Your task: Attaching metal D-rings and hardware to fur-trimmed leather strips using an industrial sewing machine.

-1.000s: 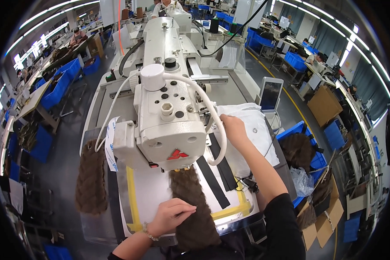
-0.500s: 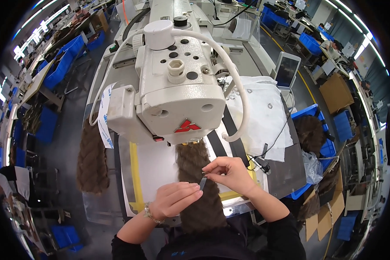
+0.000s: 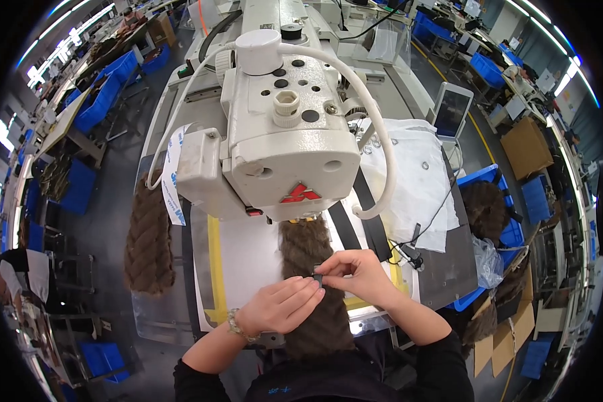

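Observation:
A long strip of brown fur (image 3: 318, 328) runs from under the head of a white sewing machine (image 3: 288, 161) toward my body. Above it, my left hand (image 3: 283, 307) has its fingers pressed together, their tips on a short grey strip (image 3: 318, 276). My right hand (image 3: 363, 276) pinches thumb and forefinger at the upper end of that strip. Something small and metallic seems to be in this pinch, too tiny to make out. Both hands nearly meet at the fingertips, in front of the machine head.
A second fur strip (image 3: 149, 241) lies at the left table edge. White cloth (image 3: 415, 201) with several metal rings spreads at the right, near a tablet-like screen (image 3: 452, 110). A blue crate (image 3: 509, 228) and cardboard box (image 3: 502, 345) stand right of the table. A black cable (image 3: 442, 208) crosses the cloth.
My hands have come closer together, and less of the grey strip shows between them. The whole scene has shifted slightly rightward in the picture.

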### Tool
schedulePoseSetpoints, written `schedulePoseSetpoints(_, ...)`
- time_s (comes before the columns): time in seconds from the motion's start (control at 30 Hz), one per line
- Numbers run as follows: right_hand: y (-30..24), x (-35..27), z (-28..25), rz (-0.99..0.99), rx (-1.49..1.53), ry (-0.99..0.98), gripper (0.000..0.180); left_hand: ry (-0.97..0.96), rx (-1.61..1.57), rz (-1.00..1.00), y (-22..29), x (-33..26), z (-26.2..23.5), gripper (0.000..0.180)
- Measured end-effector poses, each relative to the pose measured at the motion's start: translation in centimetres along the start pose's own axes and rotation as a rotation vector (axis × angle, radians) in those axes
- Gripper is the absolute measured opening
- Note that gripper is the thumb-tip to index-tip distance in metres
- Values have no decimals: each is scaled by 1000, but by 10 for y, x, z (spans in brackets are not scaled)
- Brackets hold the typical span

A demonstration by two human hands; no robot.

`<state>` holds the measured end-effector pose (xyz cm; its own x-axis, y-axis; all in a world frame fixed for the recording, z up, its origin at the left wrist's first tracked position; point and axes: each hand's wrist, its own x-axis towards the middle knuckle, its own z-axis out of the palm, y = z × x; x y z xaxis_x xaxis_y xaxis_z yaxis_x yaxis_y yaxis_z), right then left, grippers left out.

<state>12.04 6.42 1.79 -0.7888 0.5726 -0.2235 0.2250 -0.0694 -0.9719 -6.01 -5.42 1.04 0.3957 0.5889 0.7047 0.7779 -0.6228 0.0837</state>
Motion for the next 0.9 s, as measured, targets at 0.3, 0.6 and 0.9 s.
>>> schedulePoseSetpoints(0.3, 16, 2, 16, -786, -617, 227, 23, -64, 11, -39, -2, -2, -2, 15)
schedulePoseSetpoints(0.6, 11, 54, -12, -659, -582, 296, 14, -220, 103, -207, -37, 2, 9, 38)
schedulePoseSetpoints(0.9, 7, 75, -11, -193, -217, 351, 17, -393, 130, -446, -63, -1, 28, 64)
